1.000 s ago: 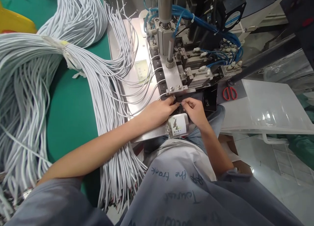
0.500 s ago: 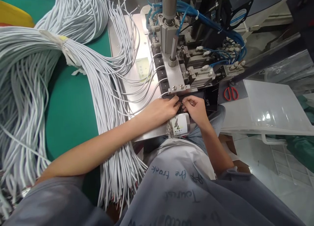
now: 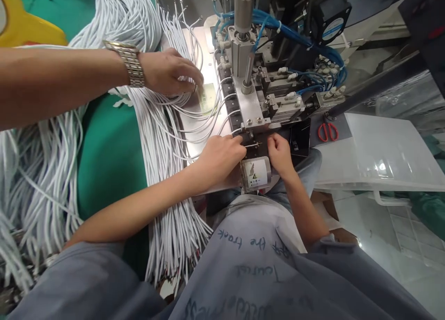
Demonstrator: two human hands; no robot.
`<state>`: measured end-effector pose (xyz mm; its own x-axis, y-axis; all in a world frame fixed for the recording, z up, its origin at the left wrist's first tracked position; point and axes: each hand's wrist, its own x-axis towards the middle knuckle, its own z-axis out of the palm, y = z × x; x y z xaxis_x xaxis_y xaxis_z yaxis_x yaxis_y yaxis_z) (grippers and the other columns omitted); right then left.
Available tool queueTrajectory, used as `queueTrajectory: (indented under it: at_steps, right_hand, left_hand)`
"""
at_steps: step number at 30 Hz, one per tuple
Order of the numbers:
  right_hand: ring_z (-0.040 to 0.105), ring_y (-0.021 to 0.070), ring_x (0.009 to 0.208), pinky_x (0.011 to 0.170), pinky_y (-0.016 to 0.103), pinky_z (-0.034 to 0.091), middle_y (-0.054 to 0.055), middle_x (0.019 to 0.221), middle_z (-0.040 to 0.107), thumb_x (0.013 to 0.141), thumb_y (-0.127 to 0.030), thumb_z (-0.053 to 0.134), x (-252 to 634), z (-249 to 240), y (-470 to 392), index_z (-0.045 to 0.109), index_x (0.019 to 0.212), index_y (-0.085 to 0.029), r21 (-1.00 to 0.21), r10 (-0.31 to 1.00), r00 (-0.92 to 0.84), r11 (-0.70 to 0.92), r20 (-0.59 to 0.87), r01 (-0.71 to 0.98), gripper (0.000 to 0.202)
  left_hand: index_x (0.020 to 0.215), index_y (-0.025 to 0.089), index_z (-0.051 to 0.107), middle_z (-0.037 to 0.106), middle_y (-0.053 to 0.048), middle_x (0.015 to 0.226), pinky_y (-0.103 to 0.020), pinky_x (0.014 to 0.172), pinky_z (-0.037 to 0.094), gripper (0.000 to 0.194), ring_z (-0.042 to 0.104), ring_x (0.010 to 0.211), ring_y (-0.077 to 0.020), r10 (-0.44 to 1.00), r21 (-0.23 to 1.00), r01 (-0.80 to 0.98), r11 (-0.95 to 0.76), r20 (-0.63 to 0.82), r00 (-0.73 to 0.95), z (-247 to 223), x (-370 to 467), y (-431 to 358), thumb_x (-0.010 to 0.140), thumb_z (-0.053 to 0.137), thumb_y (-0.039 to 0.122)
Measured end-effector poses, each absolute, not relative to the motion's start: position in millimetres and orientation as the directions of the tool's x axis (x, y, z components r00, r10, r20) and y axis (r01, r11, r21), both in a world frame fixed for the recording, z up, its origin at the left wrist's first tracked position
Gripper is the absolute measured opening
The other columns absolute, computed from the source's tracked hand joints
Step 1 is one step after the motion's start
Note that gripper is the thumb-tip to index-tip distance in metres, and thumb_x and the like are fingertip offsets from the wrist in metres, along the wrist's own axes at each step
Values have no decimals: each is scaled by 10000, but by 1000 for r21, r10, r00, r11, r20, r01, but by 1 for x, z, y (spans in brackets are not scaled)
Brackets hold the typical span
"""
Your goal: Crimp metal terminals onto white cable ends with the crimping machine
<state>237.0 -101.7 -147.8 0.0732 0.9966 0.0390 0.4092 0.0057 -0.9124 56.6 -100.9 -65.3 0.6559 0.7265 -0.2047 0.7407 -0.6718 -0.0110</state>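
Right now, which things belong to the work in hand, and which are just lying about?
Likely in use:
white cable, its end sticking out past the left hand's fingers
machine, more cables running to its side
cable bundle, beside the left forearm

Apparently just lying about:
red-handled scissors
plastic sheet
yellow object, cut off by the frame

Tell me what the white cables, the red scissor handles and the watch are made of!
Cables: probably plastic outside, smooth and white, bending in soft curves.
Handles: likely plastic, or plastic-coated, smooth and evenly red.
Watch: the band seems polished metal, with links that catch the light.
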Motion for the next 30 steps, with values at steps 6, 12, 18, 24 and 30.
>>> queueTrajectory:
  at_steps: [6,12,18,24,30]
  right_hand:
    - [416,110,527,527,256,343,-21,583,481,878,-318,421,216,-112,-164,500,675,-202,-920,949,236,107,207,378,247]
    - [525,112,560,560,237,396,-5,624,622,838,-307,515,143,-131,-217,635,719,-172,-968,818,-531,-117,-221,221,216]
    - [520,110,514,561,238,395,-23,547,561,821,-275,500,113,-148,-223,614,707,-159,-959,789,-545,-231,-284,165,199]
    - [533,122,533,584,243,383,-14,540,567,766,-192,527,107,-132,-217,569,638,-172,-941,787,-531,-187,-315,282,136]
    - [523,130,546,582,253,336,8,549,567,834,-232,473,99,-127,-211,519,609,-179,-907,792,-539,-41,-286,420,236]
  left_hand:
    - [817,125,621,588,-76,811,-268,482,234,204,562,633,-151,808,-62,809,-584,-135,573,-66,52,-99,819,442,25]
    - [897,113,627,599,-116,845,-283,517,258,229,551,615,-156,834,2,839,-545,-101,542,-72,47,-93,837,411,64]
    - [864,109,647,615,-129,835,-287,535,269,254,566,644,-172,840,30,845,-535,-93,535,-76,47,-90,861,395,88]
    - [814,114,650,618,-115,791,-283,562,294,246,559,642,-163,845,63,847,-528,-65,531,-76,48,-91,866,411,97]
    - [731,111,645,609,-104,739,-274,550,282,251,556,622,-161,824,-10,830,-558,-127,552,-69,50,-94,835,420,72]
